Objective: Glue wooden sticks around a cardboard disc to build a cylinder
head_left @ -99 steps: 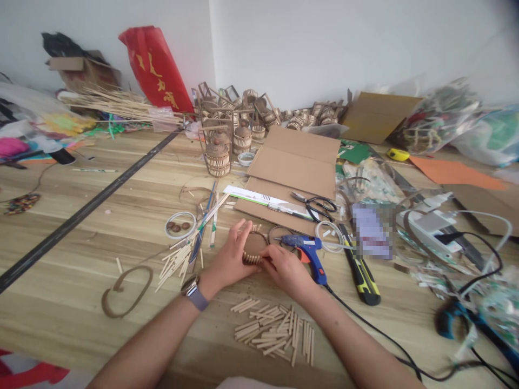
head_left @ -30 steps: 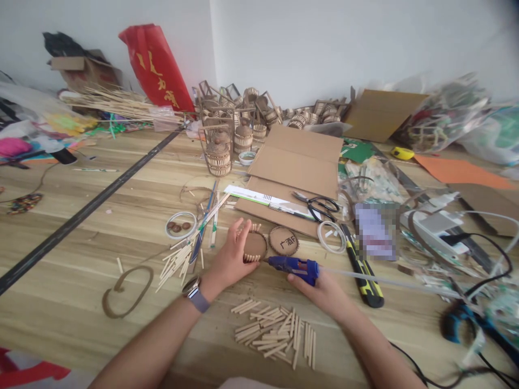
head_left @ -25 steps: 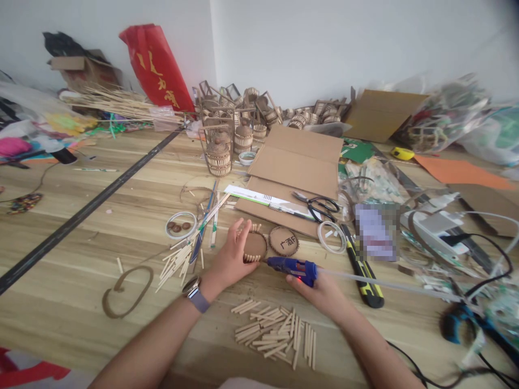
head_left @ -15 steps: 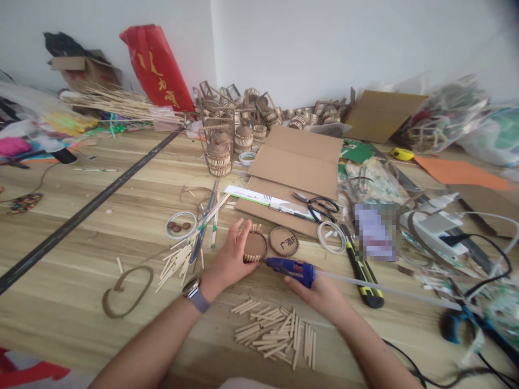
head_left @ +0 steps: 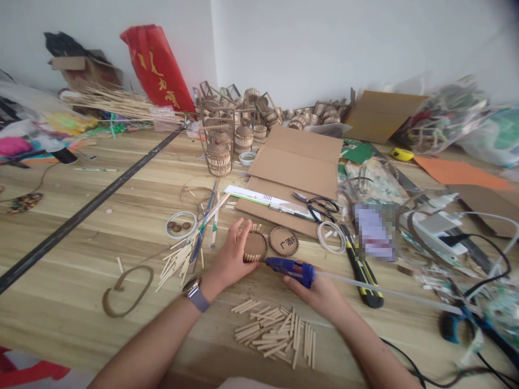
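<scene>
The light in here is soft and even, a little dim and greyish, its source out of sight. The pale wall [head_left: 324, 48] catches most of it; the bench [head_left: 133, 200] darkens at its near edge. Shadows under the hands [head_left: 232, 251] are faint. Toward the sides things stretch and smear, the plastic bags [head_left: 450, 116] worst, and the upper right corner goes black. Blocky mosaic hides one flat, pale thing [head_left: 375, 232].
</scene>
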`<state>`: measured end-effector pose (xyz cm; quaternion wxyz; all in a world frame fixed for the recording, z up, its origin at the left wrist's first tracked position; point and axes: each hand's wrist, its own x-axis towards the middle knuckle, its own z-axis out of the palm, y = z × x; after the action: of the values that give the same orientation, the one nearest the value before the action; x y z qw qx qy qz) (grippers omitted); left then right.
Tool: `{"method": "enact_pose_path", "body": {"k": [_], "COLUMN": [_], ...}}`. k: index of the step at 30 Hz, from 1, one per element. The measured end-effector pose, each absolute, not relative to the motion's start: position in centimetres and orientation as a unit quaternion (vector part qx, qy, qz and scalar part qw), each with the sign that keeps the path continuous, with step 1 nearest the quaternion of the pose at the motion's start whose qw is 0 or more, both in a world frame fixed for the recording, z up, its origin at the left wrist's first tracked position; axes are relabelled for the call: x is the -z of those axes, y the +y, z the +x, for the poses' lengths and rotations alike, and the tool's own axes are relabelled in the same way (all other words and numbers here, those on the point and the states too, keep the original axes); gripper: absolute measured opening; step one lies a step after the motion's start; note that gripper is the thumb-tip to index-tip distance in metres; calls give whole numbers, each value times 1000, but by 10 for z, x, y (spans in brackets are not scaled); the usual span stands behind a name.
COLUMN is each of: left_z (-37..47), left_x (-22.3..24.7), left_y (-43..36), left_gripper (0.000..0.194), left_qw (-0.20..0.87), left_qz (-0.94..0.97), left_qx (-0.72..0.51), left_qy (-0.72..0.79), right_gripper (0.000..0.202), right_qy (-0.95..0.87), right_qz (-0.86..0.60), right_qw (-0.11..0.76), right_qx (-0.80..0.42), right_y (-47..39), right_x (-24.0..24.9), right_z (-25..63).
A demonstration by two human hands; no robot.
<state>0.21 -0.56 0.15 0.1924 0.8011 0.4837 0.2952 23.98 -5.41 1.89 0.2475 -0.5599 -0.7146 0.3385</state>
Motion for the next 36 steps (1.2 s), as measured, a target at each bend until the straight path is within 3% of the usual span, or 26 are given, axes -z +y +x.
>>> {"method": "enact_pose_path", "body": {"k": [11,22,30,33,36], "left_z": [2,1,0,0,1], "left_x": [-3,-2,-2,-1,0], "left_y": [-5,-5,-6,-6,-5], "left_gripper": [113,118,115,116,116], "left_qw": [181,187,187,187,186], "left_qz": [803,805,808,807,807], "left_qx": [-290,-290,-292,-295,-297], "left_qy": [489,482,476,476,476], "right_gripper": [37,36,48,40,31], "right_qy": [-714,-672,-504,-565,-644], "right_qz": [-574,-597,-652,-682,-710], "right_qw": [235,279,328,294,259], "right_qx": [-325,-338,-462,-359,-113], "right_y": [-54,-53,-39,-38,-41], "right_x": [-21,-19,-20,-27,-34], "right_z": [238,239,265,276,276]}}
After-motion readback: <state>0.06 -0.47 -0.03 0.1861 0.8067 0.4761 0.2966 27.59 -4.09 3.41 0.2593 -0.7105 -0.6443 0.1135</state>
